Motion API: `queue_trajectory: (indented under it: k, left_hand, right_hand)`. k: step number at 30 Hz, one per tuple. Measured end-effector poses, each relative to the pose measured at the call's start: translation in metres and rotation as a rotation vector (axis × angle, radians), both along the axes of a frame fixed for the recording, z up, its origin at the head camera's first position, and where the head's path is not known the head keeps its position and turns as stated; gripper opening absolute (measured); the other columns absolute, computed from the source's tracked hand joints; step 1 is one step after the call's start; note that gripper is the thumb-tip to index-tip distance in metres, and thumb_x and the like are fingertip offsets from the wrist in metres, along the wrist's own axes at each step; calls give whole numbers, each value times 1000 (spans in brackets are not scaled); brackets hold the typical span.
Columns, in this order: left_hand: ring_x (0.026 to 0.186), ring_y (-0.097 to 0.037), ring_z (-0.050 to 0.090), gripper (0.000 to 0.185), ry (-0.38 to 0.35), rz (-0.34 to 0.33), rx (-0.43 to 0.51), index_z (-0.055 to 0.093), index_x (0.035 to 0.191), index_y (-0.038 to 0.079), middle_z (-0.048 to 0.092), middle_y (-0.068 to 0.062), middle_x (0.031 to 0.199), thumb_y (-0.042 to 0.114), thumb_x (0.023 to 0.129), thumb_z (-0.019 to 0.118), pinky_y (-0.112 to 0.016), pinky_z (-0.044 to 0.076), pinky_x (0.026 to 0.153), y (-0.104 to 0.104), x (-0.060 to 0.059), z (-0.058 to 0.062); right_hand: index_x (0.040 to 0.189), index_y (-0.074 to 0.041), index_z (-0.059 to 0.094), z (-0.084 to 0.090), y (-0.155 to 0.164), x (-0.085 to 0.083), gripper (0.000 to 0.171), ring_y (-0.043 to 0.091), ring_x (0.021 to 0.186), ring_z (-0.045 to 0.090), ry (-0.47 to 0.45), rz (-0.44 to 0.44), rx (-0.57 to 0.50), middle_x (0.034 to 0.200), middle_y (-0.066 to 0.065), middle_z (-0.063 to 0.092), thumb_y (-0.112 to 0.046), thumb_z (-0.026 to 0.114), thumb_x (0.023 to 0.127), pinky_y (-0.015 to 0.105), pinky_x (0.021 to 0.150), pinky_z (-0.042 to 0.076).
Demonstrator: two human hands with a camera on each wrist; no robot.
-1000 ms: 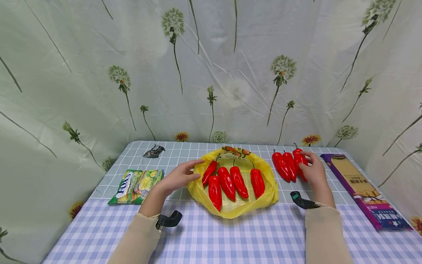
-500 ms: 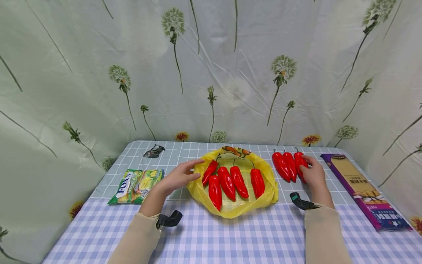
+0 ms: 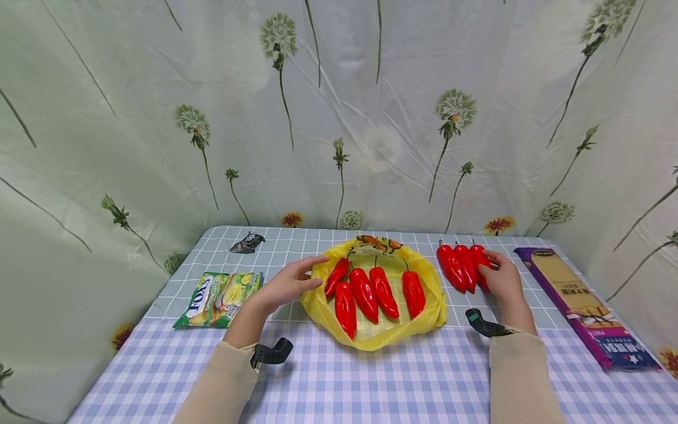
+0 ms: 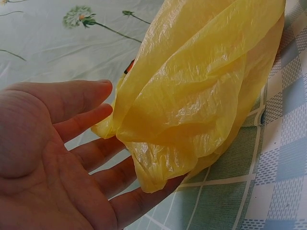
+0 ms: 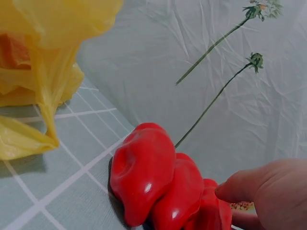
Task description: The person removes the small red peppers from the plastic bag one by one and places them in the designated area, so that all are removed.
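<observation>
Right grip point(image 3: 503, 280) curling fingers onto the outermost red pepper point(image 3: 481, 263); left grip point(image 3: 288, 285) lying open-fingered, touching the yellow bag point(image 3: 318, 300).

A makeshift recording corner, probably set up in a home; a creased flower-print sheet point(image 3: 339, 112) hangs as backdrop on three sides; the table point(image 3: 339, 377) wears a checked cloth; groceries lie about, a candy bag point(image 3: 219, 297), a pasta box point(image 3: 585, 306), red peppers point(image 3: 463, 266).
</observation>
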State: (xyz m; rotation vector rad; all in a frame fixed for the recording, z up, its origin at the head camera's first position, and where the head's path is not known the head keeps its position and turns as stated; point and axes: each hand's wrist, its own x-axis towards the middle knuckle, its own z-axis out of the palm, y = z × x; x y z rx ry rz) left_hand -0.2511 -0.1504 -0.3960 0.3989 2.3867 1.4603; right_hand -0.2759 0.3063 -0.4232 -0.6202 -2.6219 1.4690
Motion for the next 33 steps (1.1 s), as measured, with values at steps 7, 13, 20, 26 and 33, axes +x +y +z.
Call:
queue_trajectory:
  k: [7,13,20,26,33]
  left_hand:
    - [137,-36,50,51,-3,8,-4,50,147,28,43,-7,157,21,98,62,-47,53,104,-1,0,-1]
    - [134,-35,53,53,-3,-5,8,49,148,26,43,-7,157,18,97,63,-44,54,102,-1,-1,-1]
    - [130,-35,57,56,3,-19,16,49,148,24,43,-9,157,11,96,64,-42,56,98,-2,-2,-3]
    - [129,-33,58,57,2,-15,10,49,148,26,42,-7,157,9,95,63,-41,56,99,-1,-1,-2]
    - [128,-34,58,58,16,-26,1,49,148,24,43,-8,156,6,95,63,-41,57,98,-1,-1,-2]
  right_hand:
    - [155,-9,33,8,-1,1,56,48,148,24,-1,-5,-2,162,27,24,-20,43,102,59,117,35]
    - [155,-11,34,15,-3,3,54,48,148,23,8,6,4,163,26,23,-23,42,103,61,116,35]
    - [155,-17,36,27,-12,2,53,45,147,29,42,0,-29,162,22,28,-28,45,104,59,115,38]
    - [153,-18,39,41,-27,5,51,42,143,37,66,42,-47,158,21,36,-27,47,103,56,114,40]
    - [152,-16,41,56,-41,8,51,47,144,34,90,120,42,160,24,32,-28,48,102,61,110,43]
